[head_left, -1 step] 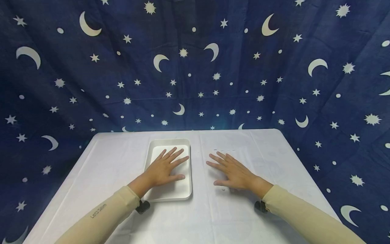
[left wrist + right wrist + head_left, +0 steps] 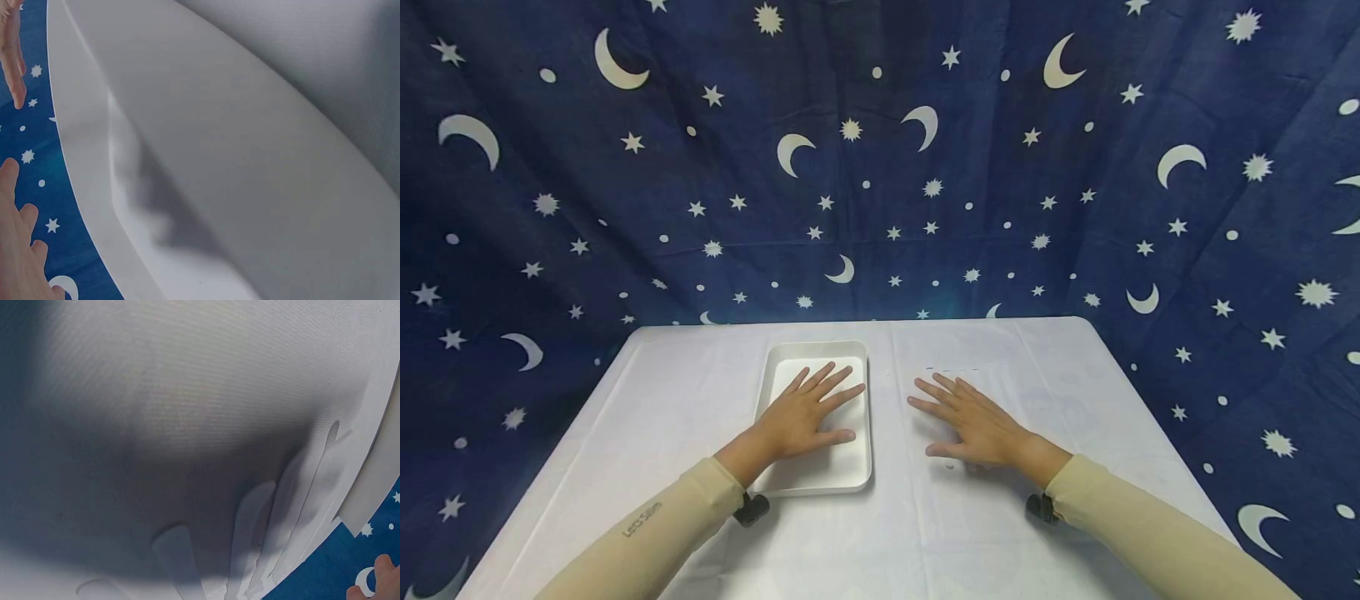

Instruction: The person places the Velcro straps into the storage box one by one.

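Observation:
My left hand (image 2: pixel 801 421) is spread palm down over a shallow white rectangular tray (image 2: pixel 852 471), fingers straight and apart, holding nothing. Its shadow falls on the tray floor, also seen in the left wrist view. My right hand (image 2: pixel 979 427) is spread the same way over the white cloth to the right of the tray, with nothing in its grasp. Below it, several slim white pieces (image 2: pixel 251 512) with rounded ends lie side by side in the right wrist view. They blend into the cloth, and the hand covers much of them in the head view.
A white cloth (image 2: pixel 895 533) covers the table. Behind and beside it hangs a dark blue curtain (image 2: pixel 880 158) with moons and stars. A small black device (image 2: pixel 751 509) is on the left wrist and another black device (image 2: pixel 1042 507) on the right, below beige sleeves.

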`<state>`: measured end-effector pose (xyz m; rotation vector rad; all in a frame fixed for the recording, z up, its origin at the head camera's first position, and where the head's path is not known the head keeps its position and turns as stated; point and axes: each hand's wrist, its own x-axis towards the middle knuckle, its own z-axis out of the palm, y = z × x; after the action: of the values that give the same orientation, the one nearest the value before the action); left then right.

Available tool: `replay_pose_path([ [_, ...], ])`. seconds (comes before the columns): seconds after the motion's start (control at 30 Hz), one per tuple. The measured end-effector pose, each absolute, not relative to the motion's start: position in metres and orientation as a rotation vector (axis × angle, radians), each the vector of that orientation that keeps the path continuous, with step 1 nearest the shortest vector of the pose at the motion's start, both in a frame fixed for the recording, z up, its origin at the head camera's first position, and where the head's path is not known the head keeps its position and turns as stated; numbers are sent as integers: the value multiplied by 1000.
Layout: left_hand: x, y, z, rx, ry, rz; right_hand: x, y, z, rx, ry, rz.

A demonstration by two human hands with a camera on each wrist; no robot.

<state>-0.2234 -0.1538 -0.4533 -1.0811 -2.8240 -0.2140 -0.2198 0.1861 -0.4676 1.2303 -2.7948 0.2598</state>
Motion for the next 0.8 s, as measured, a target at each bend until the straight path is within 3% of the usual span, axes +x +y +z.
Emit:
replay_pose_path([
  [0.5,-225,-161,-445,-1055,-2820,-251,-225,197,-461,1149,-2770,390],
  [0.8,-225,-182,-440,-914,-2839,-254,-227,215,-455,1026,-2832,419],
])
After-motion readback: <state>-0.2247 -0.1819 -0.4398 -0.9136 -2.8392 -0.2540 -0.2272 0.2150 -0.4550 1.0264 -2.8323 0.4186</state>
